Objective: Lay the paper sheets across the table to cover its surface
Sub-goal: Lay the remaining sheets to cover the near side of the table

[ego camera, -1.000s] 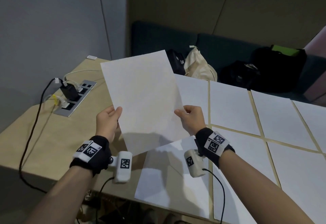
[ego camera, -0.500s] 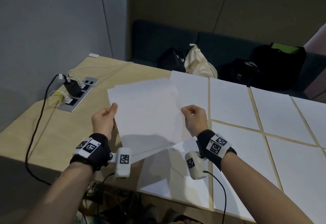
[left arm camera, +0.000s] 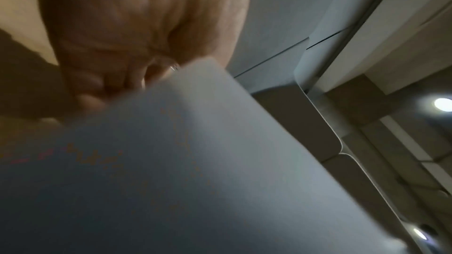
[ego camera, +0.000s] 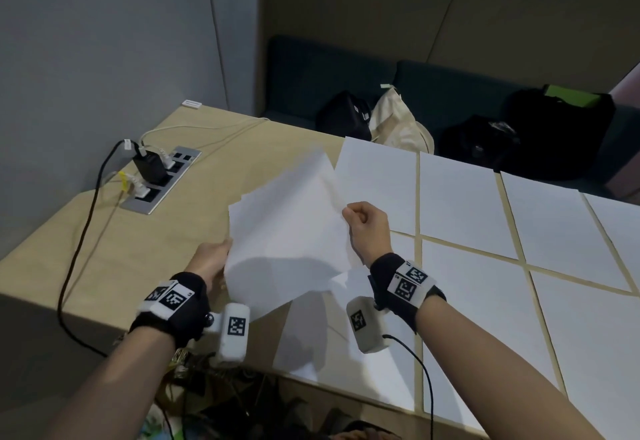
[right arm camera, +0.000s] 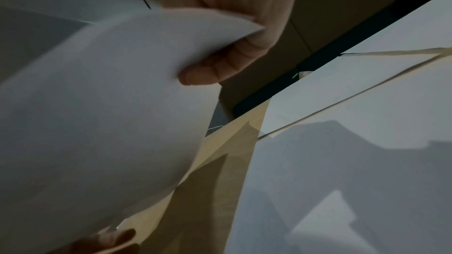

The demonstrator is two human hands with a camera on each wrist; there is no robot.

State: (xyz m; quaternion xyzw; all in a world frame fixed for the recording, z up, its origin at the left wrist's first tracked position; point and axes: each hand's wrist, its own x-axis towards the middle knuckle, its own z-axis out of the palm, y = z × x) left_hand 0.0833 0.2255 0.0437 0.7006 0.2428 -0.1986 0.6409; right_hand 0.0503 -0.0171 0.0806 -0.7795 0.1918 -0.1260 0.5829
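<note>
I hold a small stack of white paper sheets (ego camera: 287, 232) (left arm camera: 195, 171) (right arm camera: 102, 103) above the left part of the wooden table (ego camera: 114, 259). My left hand (ego camera: 211, 261) (left arm camera: 127, 49) grips the stack's left edge from beneath. My right hand (ego camera: 367, 228) pinches the right edge of the top sheet between thumb and curled fingers (right arm camera: 210, 69), and that sheet bows upward. Several white sheets (ego camera: 460, 204) lie flat in a grid over the table's right part, with thin wood gaps between them. One laid sheet (ego camera: 329, 335) lies under my hands.
A power socket panel (ego camera: 162, 180) with a black charger and cables sits in the table at the left. A black cable (ego camera: 79, 249) runs over the left edge. Dark bags (ego camera: 519, 135) and a beige bag (ego camera: 398, 121) sit on the bench behind. Grey wall at left.
The sheets have come down from upright to a low tilt over the table. My left hand has dropped lower, and the right hand has lifted one sheet's edge away from the stack.
</note>
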